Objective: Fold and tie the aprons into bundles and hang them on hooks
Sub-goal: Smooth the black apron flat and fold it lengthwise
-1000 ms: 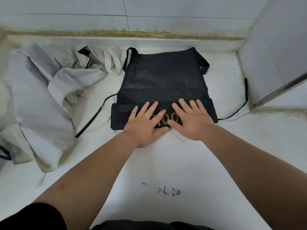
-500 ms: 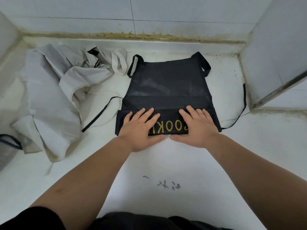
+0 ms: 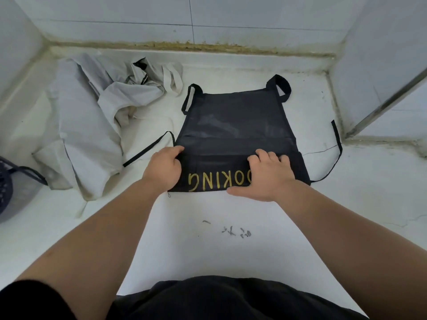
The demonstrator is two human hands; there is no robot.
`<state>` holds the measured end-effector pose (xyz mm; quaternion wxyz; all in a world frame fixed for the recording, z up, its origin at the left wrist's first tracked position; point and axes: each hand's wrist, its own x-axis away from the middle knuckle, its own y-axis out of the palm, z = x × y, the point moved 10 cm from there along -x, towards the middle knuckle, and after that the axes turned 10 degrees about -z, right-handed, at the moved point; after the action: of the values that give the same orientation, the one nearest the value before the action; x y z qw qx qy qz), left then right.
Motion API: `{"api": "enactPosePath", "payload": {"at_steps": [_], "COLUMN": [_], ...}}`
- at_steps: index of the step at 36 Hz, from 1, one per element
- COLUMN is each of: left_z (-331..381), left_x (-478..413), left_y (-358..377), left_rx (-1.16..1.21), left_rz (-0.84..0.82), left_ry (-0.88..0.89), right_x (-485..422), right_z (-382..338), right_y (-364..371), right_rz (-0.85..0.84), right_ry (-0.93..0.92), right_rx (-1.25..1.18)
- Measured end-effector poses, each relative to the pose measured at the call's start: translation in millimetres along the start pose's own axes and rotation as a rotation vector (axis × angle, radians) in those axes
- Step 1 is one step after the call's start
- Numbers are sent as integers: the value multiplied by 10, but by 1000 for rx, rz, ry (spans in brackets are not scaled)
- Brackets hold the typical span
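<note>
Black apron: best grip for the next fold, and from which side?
Grip the black apron by its folded band, near both ends. Come from the near side with fingers hooked over the far edge, as the left hand and right hand do. The band is thick and straight across the width; the waist ties trail loose.

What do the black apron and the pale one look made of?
Black apron: thin, slightly shiny woven fabric, perhaps polyester; it catches light and creases sharply. Pale apron: matte, heavier cloth, perhaps cotton canvas; soft rumpled folds, no sheen.
</note>
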<state>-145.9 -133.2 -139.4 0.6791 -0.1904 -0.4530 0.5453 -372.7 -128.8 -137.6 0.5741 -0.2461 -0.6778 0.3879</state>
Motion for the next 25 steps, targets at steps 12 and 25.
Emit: {"api": "enactPosePath", "payload": {"at_steps": [12, 25], "left_z": [-120, -17], "left_x": [-155, -146], "left_y": [-138, -232], "left_rx": [-325, -232], "left_rz": [-124, -11], "left_ry": [150, 318], "right_x": [-52, -282], "right_z": [-685, -795], "right_y": [-30, -96], "right_rz": [-14, -128], "right_ry": [-245, -73], "right_rx": [-62, -197]}}
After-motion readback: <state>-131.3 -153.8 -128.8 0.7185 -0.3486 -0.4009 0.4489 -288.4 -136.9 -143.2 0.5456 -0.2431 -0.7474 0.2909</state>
